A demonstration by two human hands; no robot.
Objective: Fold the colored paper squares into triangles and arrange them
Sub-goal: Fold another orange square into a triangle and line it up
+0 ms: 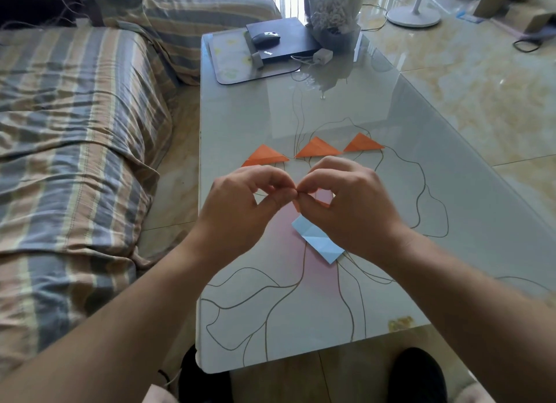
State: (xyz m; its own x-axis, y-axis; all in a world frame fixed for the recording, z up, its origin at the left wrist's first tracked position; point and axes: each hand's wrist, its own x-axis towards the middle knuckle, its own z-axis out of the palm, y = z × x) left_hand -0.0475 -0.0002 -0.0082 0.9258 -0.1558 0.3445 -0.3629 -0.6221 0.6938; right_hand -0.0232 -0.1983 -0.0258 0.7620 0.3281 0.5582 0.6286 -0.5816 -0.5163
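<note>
above table, hands pinching paper

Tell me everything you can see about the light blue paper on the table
The light blue paper is one thin sheet lying flat on the glass table, near its front half, set at a slant. Crease lines cross its surface, so it looks folded or pre-creased, though how many layers it has cannot be told. It looks roughly oblong, but the right hand above hides its upper right part, so its full outline is unclear. Neither hand seems to grip it. It lies nearer the person than the three orange triangles.
</note>
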